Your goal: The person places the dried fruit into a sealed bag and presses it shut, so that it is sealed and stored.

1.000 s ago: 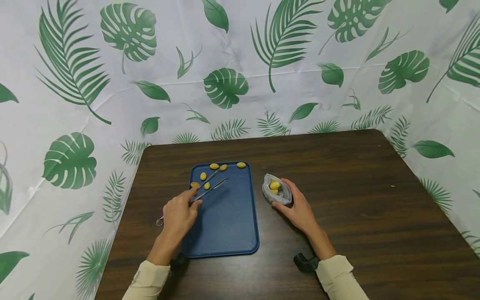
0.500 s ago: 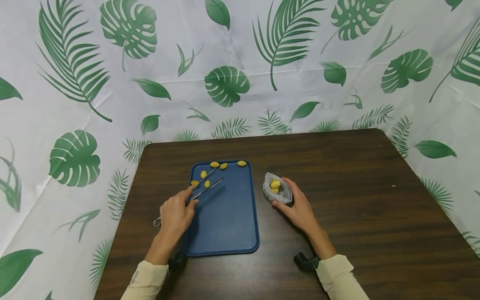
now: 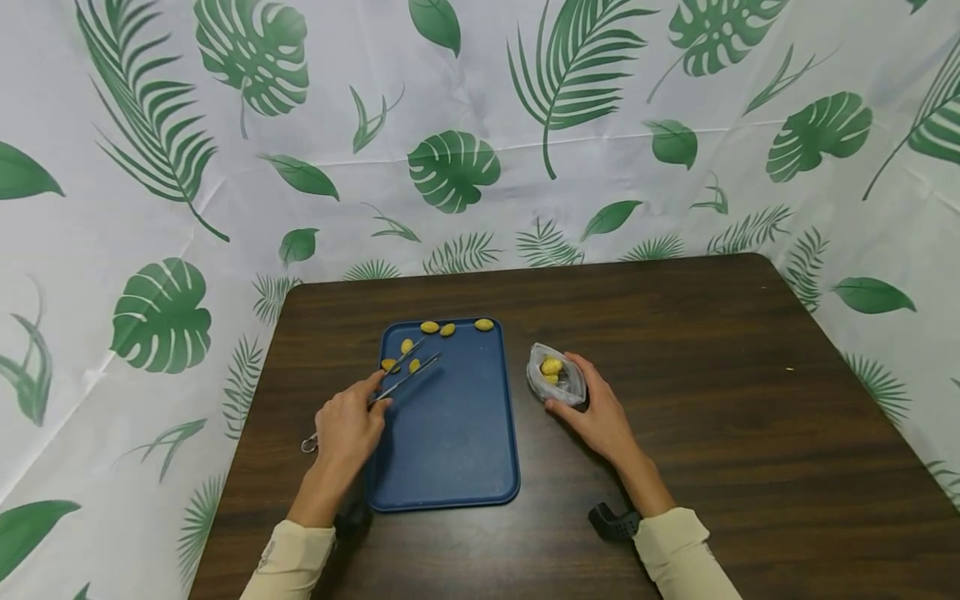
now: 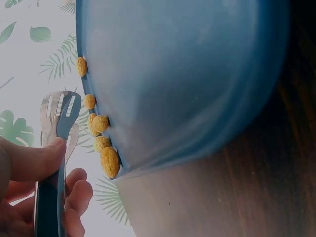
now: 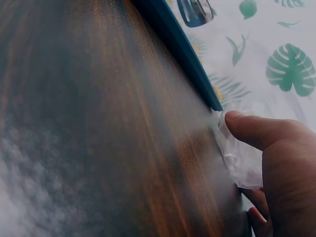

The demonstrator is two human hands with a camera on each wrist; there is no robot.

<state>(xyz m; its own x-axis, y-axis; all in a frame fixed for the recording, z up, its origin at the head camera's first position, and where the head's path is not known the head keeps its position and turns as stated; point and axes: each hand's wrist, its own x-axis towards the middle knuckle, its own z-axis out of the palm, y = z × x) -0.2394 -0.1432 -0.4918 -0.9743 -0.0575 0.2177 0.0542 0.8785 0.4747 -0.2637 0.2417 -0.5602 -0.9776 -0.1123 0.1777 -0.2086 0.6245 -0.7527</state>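
Note:
In the head view my left hand [image 3: 349,427] grips metal tongs [image 3: 411,379] above the tray's left side. Their arms are spread with nothing between the tips. The left wrist view shows the tongs' slotted ends [image 4: 61,111]. Several yellow, wrinkled oval pieces [image 3: 447,330] lie along the far and left parts of the blue tray [image 3: 457,450]. My right hand [image 3: 600,421] holds the side of a clear plastic bag [image 3: 536,379] standing on the table, its mouth facing up. A few yellow pieces [image 3: 551,367] show inside it. In the right wrist view my thumb [image 5: 247,127] presses the bag.
The dark wooden table [image 3: 675,333] extends right and in front of the tray. Behind it hangs a white cloth with green leaves [image 3: 453,171]. A small pale speck [image 3: 789,368] lies on the table's right side. A black strap mount [image 3: 613,522] sits on my right wrist.
My left hand and the tongs have drawn back slightly to the left, away from the far pieces. The right hand and bag stay in place. The head view has shifted a little.

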